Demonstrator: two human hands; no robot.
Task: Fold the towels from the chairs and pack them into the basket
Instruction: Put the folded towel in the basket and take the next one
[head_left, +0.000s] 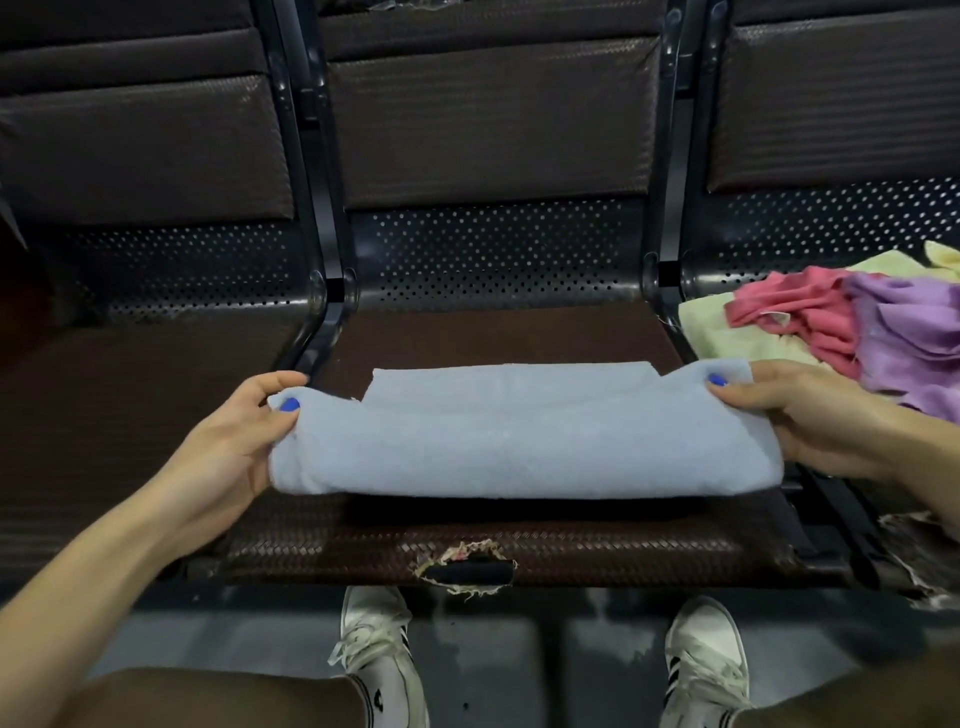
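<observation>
A light blue towel (524, 431) lies folded over on the middle chair seat (519, 540), its near fold raised a little above the cushion. My left hand (244, 436) grips its left end, thumb on top. My right hand (810, 415) grips the right end the same way. On the right seat lies a heap of unfolded towels: a pink one (800, 322), a purple one (914, 338) and a pale yellow one (727, 332). No basket is in view.
Three dark woven seats stand in a row, joined by black metal frames (322, 291). The middle seat's front edge has a torn patch (465, 566). My white sneakers (374, 654) stand on the grey floor below.
</observation>
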